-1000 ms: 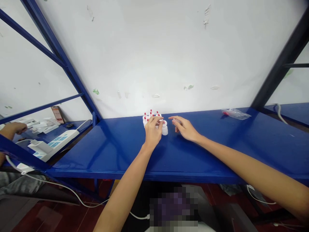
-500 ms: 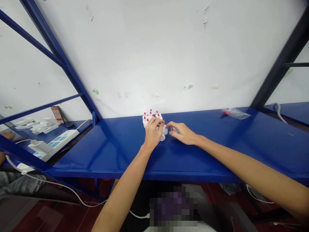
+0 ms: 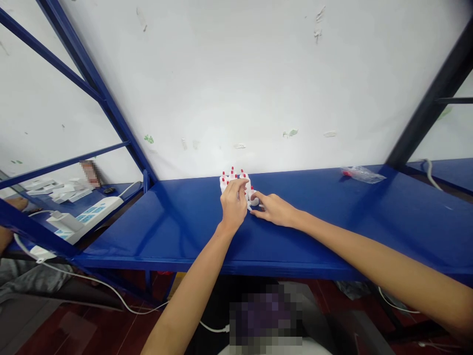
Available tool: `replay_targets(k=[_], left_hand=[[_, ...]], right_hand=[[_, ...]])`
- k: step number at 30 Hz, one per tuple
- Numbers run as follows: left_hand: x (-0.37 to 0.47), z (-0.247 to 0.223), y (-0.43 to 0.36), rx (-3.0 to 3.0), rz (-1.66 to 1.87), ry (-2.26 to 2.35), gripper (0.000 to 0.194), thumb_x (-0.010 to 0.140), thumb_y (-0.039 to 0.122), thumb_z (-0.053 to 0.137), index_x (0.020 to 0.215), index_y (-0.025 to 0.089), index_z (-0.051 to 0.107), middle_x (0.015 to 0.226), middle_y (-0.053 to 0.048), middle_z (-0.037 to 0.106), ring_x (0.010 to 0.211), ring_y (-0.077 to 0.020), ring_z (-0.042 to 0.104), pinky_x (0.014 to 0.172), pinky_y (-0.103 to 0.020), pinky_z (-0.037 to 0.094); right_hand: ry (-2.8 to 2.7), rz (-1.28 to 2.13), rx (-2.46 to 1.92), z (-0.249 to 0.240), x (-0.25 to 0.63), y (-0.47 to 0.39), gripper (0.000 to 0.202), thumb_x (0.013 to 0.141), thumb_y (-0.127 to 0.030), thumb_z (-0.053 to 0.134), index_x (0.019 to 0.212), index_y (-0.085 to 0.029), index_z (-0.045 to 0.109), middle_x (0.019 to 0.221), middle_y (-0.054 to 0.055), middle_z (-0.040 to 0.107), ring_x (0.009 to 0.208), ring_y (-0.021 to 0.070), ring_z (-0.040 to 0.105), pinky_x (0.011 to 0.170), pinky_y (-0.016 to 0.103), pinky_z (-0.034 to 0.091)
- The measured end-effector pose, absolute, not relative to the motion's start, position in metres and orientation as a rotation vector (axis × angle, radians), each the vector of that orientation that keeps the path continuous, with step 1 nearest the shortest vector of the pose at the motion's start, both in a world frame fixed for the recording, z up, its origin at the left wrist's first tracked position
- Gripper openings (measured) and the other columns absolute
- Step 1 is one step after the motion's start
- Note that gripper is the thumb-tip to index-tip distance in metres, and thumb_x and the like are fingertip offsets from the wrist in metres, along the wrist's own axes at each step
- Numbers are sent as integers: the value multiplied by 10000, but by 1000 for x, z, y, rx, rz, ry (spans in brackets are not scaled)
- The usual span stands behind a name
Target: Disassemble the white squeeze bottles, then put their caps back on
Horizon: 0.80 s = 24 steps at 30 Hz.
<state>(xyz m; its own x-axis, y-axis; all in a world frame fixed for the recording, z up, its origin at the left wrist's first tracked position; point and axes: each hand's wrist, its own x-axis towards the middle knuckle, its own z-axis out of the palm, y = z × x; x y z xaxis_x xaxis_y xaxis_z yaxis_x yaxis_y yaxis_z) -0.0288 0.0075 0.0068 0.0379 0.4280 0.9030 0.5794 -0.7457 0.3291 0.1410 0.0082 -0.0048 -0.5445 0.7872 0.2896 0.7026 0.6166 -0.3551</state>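
Clearly the close work is at the near right edge of a cluster of white bottles with red tips, standing on the blue table near the wall. The left hand is bent over the near side of the group, hiding part of it, with its thumb and fingers curled close to one another. Low at the right edge, the right hand brings its thumb and forefinger to either side of a white piece, with a gap between the two tips. The parts are small and half covered, so I cannot tell whether either hand is clamped on anything.

To handle that piece well, I would let the left hand act as a light fence, keeping the neighbours upright without pressing on them. The right thumb and forefinger should meet the piece squarely, low on its body, and squeeze gently, since thin plastic would probably give. A low wrist and a short move out to the right, away from the group, should lessen the chance of toppling the other bottles
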Motion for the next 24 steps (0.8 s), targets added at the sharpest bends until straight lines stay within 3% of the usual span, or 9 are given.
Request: replay_targets(k=[5, 11, 16, 24], left_hand=[[-29, 0, 10, -2337, -1677, -1027, 260, 950, 70, 424, 1005, 194, 646, 956, -51, 697, 891, -144, 669, 829, -269, 537], [-51, -13, 1, -2585, -1215, -822, 308, 944, 48, 394, 1067, 179, 644, 1056, -94, 674, 1020, -177, 649, 909, -317, 544], [-57, -18, -8, -2795, -841, -783, 296, 963, 67, 397, 1094, 169, 642, 1051, -99, 675, 984, -189, 653, 886, -314, 546], [-49, -15, -3, -2954, -956, -1214, 122, 910, 217, 603, 1012, 187, 664, 919, -46, 662, 739, -155, 628, 742, -284, 535]], right_hand=[[-2489, 226, -1203, -6, 139, 8, 218, 929, -379, 552, 982, -193, 653, 732, 59, 675, 663, 212, 628, 616, 284, 381], [-2380, 323, -1104, 8, 161, 10, 128, 879, -266, 527, 909, -193, 628, 688, 2, 626, 566, 140, 516, 593, 260, 364], [-2157, 230, -1094, 28, 178, 21, 316, 967, -376, 414, 829, -182, 622, 761, 36, 645, 666, 161, 549, 651, 283, 379], [-2211, -62, -1193, 47, 157, 49, 514, 1011, -476, 343, 621, -202, 536, 679, 65, 591, 630, 181, 518, 630, 318, 320]])
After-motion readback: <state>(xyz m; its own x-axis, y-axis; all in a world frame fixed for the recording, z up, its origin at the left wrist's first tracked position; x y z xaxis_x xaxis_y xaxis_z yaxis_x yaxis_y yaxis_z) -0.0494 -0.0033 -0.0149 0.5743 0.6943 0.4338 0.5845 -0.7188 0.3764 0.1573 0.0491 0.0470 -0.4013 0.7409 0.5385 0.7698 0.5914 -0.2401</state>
